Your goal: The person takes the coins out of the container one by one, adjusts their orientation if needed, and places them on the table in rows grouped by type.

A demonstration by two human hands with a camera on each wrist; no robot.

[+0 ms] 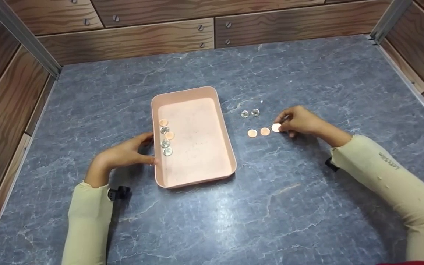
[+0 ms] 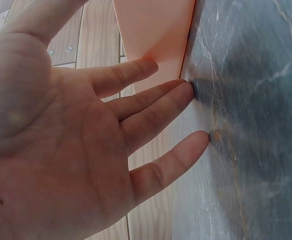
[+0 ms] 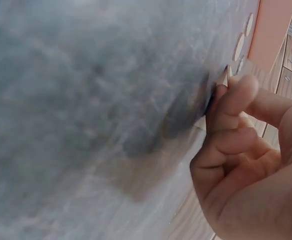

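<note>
- Along the left edge of the tray (image 1: pixel 201 140), inside: five discs (image 1: pixel 165 143) in an uneven line. Order, from the far-left corner toward the near-left: copper, silver, copper, silver, silver. Colours mixed.
- Beyond the tray's right edge, on the table (image 1: pixel 271 206): two silver discs (image 1: pixel 244 114), just beside each other. Nearer the table's front edge, a row of copper: two copper discs (image 1: pixel 265 131) lying with a small gap between, and a third copper disc (image 1: pixel 276 127) at the row's right end.
- Right hand (image 1: pixel 300 120): thumb and forefinger pinch the third copper disc; other fingers curl in. From the right wrist that disc is mostly hidden; whether it touches the table, cannot tell.
- Left hand (image 1: pixel 125 152): at the tray's left edge, outside. Fingers extended, middle and ring together, little finger apart; forefinger and thumb touch the tray wall. No disc held.
- Tally: five discs in the tray, five outside it, counting the pinched one.
- Progress, as judged from the layout: roughly midway. Outside, silver and copper stand in separate rows, which reads as the done part, bar release of the pinched disc. The mixed five within the tray read as the part left.
</note>
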